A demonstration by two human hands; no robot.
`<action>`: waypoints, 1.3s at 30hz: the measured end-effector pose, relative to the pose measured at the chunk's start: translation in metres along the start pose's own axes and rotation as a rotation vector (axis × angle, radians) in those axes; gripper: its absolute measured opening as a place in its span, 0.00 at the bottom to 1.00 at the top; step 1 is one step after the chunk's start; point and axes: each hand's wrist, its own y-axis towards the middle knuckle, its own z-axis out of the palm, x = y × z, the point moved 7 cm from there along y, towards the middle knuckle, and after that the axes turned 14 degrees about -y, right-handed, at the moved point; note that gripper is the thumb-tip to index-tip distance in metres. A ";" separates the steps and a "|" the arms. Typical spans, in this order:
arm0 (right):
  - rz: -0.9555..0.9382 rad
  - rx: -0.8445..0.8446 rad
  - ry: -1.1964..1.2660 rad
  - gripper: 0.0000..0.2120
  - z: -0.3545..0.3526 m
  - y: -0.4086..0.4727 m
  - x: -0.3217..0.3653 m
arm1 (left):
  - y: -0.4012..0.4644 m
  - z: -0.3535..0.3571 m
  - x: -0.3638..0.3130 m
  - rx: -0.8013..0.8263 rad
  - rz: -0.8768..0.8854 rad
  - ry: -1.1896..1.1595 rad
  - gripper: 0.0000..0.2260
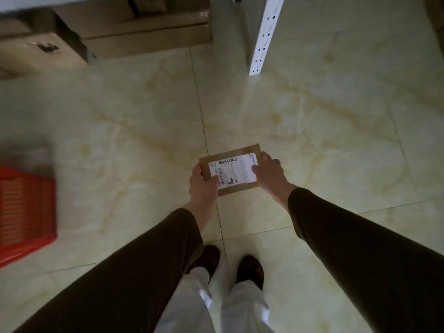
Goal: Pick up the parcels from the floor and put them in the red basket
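A small flat brown parcel (231, 164) with a white shipping label is held above the tiled floor in front of me. My left hand (203, 186) grips its near left corner, thumb on top. On the right edge, my right hand (269, 173) holds it with fingers on the label. The red basket (24, 212) stands on the floor at the far left, partly cut off by the frame edge. I cannot see what lies inside it.
Several large cardboard boxes (134, 27) are stacked at the back left against the wall. A white perforated shelf post (263, 37) stands at the back right. My two feet (228, 265) are on the pale marble tiles below the parcel.
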 end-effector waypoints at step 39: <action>-0.335 -0.010 0.125 0.37 0.283 -0.305 0.448 | -0.066 -0.615 -0.121 -0.197 0.171 -0.075 0.21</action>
